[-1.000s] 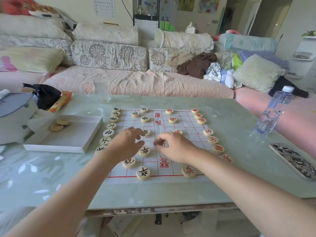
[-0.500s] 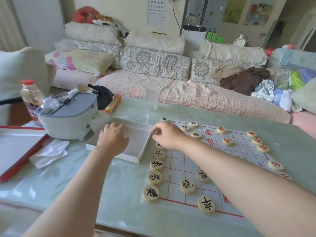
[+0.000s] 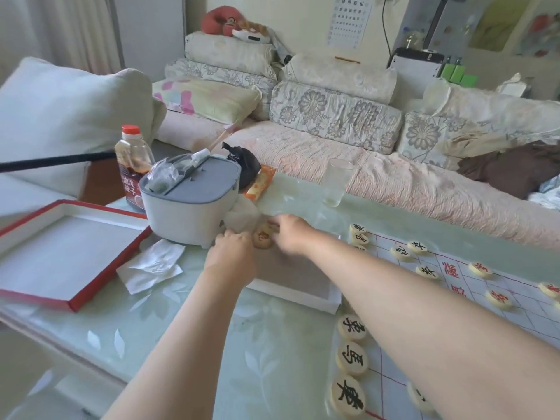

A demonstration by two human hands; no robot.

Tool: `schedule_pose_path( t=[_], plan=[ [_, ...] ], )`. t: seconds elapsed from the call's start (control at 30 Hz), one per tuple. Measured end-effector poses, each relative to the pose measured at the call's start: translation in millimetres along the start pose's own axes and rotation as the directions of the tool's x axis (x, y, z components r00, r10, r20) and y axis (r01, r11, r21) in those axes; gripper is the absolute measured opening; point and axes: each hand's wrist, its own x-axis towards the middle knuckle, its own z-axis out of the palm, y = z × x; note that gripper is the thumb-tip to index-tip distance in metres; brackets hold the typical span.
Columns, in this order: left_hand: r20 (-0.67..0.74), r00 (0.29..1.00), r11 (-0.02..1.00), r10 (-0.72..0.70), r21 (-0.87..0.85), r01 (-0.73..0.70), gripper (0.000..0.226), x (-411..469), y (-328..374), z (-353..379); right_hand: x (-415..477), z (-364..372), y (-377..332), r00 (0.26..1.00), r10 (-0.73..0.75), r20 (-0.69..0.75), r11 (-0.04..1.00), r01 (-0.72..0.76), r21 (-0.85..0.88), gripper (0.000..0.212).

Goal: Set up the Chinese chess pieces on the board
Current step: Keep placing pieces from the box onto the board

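Note:
The paper chess board (image 3: 454, 301) with its red grid lies at the right. Black-marked pieces (image 3: 352, 357) line its near left edge and red-marked pieces (image 3: 498, 299) sit further in. Both hands reach into the far left corner of the shallow white box (image 3: 303, 295) beside the board. A round wooden piece with a red mark (image 3: 262, 237) lies between them. My left hand (image 3: 233, 256) has curled fingers touching that piece's left side. My right hand (image 3: 292, 234) curls its fingertips over a second piece (image 3: 270, 227), which is mostly hidden and blurred.
A grey-lidded white container (image 3: 188, 207) stands just behind the box, with a red-capped sauce bottle (image 3: 131, 165) behind it. A red-edged box lid (image 3: 60, 256) and a crumpled tissue (image 3: 151, 268) lie at the left. A glass (image 3: 335, 184) stands at the table's far edge, before the sofa.
My view has swung left. Both hands left the board's middle and moved into the white box; the right hand crossed from the board's edge to the pieces in the box's far corner.

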Motion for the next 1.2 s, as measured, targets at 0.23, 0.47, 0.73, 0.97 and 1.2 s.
schedule_pose_path(
  t=[0.23,0.47,0.73,0.97,1.2],
  plan=[
    [0.012,0.998,0.997,0.055,-0.059,-0.054,0.048,7.1,-7.6,-2.9,18.5,8.6,6.0,0.999,0.038,-0.024,0.997,-0.037,0.065,0.034],
    [-0.101,0.990,0.989,0.093,-0.106,-0.104,0.048,5.7,0.5,-2.7,-6.9,2.7,13.2,0.990,-0.018,-0.138,0.977,0.047,0.209,0.030],
    [-0.093,0.996,0.850,0.002,-0.524,-0.051,0.057,4.6,4.4,-5.5,-38.1,-5.6,7.7,0.966,-0.183,-0.181,0.901,0.238,0.362,0.049],
    [-0.106,0.994,0.750,-0.025,-0.659,-0.052,0.052,-1.7,-1.2,-21.1,-37.8,-3.3,-0.1,0.947,-0.208,-0.245,0.833,0.303,0.463,0.058],
    [-0.120,0.984,0.783,-0.131,-0.621,0.029,0.042,1.0,-10.9,-17.3,-28.7,6.6,-1.5,0.971,-0.180,-0.160,0.890,0.230,0.393,0.062]
  ],
)
